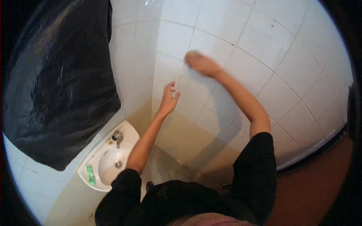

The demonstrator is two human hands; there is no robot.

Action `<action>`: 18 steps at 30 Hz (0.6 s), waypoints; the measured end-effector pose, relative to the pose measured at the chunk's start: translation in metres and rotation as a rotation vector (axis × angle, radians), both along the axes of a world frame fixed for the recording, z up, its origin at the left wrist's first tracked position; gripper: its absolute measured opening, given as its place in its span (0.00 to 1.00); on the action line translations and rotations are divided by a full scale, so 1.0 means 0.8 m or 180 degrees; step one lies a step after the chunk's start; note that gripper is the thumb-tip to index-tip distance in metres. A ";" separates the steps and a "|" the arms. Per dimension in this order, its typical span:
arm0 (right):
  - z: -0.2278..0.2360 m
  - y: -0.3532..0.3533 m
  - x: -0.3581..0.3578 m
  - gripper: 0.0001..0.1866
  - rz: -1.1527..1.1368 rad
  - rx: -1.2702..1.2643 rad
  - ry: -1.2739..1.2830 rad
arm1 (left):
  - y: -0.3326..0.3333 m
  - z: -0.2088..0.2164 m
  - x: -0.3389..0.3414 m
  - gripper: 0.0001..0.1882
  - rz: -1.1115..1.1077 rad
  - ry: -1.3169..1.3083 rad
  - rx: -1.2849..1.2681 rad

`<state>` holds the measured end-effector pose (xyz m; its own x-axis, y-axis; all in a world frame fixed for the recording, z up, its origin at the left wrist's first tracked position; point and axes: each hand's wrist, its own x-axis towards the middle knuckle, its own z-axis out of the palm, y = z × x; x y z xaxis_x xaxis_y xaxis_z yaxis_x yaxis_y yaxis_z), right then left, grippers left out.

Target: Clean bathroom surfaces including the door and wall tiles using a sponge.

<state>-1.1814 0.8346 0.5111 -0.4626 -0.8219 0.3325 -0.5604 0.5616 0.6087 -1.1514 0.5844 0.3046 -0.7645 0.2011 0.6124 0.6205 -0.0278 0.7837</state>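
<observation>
My right hand [202,64] is up against the white tiled wall [241,67], blurred by motion. Its fingers look closed, and a bit of yellowish green shows at their tips; what it is I cannot make out. Lower and to the left, my left hand [169,98] is raised near the corner of the walls, fingers apart and holding nothing. Whether it touches the tiles I cannot tell.
A white washbasin [132,132] with a metal tap [118,138] is at the lower left, below my left forearm. A green packet [91,175] lies on its rim. Black plastic sheeting [68,83] hangs on the left wall. At right is a reddish-brown surface [313,184].
</observation>
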 end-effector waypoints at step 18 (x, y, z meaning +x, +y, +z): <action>0.040 -0.183 -0.217 0.24 -0.0470 -0.0903 0.2280 | 0.015 -0.175 0.094 0.32 -0.0016 -0.1228 -0.0136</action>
